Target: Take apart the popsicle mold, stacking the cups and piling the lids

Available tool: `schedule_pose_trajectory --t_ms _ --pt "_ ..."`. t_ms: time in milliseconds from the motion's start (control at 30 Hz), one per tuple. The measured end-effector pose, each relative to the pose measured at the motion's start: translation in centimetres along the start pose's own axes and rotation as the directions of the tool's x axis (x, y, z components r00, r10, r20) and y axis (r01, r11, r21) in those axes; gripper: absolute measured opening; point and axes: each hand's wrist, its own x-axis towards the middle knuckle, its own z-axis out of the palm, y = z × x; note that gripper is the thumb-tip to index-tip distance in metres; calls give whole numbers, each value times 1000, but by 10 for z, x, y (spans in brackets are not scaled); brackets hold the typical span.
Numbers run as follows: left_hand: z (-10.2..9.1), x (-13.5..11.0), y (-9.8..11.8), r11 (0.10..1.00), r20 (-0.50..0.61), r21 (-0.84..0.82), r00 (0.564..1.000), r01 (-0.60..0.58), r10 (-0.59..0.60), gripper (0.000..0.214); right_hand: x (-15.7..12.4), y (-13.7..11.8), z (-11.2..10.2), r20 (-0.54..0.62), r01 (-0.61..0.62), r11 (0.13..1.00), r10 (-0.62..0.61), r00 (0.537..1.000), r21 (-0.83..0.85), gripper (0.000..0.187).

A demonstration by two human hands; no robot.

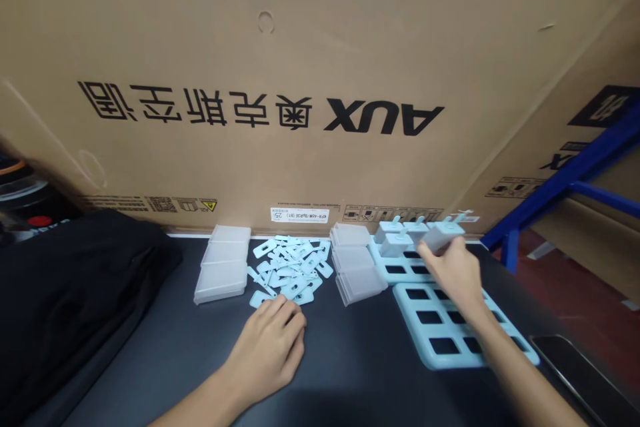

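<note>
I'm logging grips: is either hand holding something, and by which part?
Right hand holds a lidded container by its frosted body, below the lid. Left hand, by the blue pieces: cannot tell.

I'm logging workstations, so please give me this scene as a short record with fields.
Left hand: at near edge of light-blue lid pile; grip unclear
Right hand: holding tilted, capped ice-pop mold
Rear tray: other capped molds upright
Front tray: partly behind right forearm
Translucent cups: left stack, right stack, flanking lid pile
Far right: smartphone
Backdrop: AUX carton, print upside down
</note>
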Motion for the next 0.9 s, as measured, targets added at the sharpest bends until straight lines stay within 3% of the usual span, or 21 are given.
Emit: schedule_pose_trajectory --t_ms 67,167,233,300,367,433,500,567,700,900 --pt "0 0 0 1000 11 0 1000 8 -8 11 -1 -3 -13 -69 44 997 -40 997 56 42" --pt "-1 0 -1 1000 23 4 1000 21 -21 10 -8 -17 -31 -133 222 967 -205 970 124 23" --pt "0 0 -1 1000 27 5 999 30 -30 10 -16 -36 -36 -103 316 940 -304 947 126 18" --pt "0 0 -2 999 31 2 999 34 -34 11 -26 -63 -36 7 391 917 -393 920 78 19" --pt "1 0 -3 999 32 1 999 33 -33 11 -37 -93 -33 157 512 859 -509 846 20 24" --pt "0 1 -3 999 31 3 999 34 -34 10 -46 -122 -32 268 647 762 -624 734 4 33" --pt "-1 1 -3 999 29 7 999 39 -39 9 -52 -142 -34 313 735 677 -701 641 11 41" --pt "-2 1 -4 999 27 11 999 41 -41 9 -55 -153 -37 322 779 627 -737 595 -3 44" --pt "-2 0 -6 999 27 17 999 31 -31 8 -53 -156 -36 345 812 580 -751 563 -63 46" --pt "-3 0 -6 999 19 30 999 43 -44 7 -53 -156 -26 372 817 575 -751 545 -36 77"
